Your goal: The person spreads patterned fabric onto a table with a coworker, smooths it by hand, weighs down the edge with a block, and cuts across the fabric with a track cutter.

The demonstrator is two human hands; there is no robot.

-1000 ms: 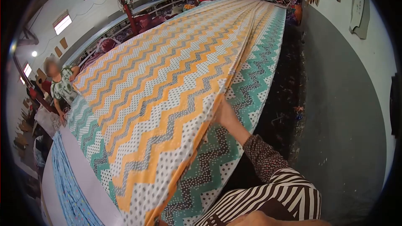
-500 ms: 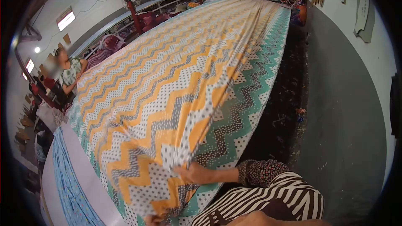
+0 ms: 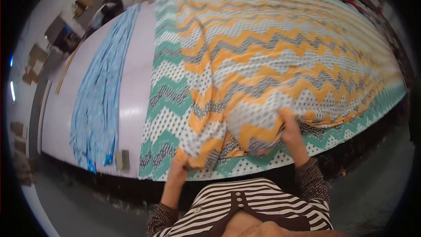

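- From my distant seat, I see the orange zigzag cloth spread across the table, creased and bunched along its near edge.
- I have the left hand grasping that cloth by its near left corner, at the table's edge.
- I see the right hand gripping a gathered fold of the same cloth farther along the near side, the cloth slightly blurred between the two hands.
- Green zigzag fabric shows to me beneath the orange, along its left side and near edge.
- Left of that, apart from it, I make out a long blue cloth lying in lengthwise folds.
- A small grey block sits just beside the blue cloth's near end.
- Nearest my view is the wearer's striped top; grey floor shows below the table.
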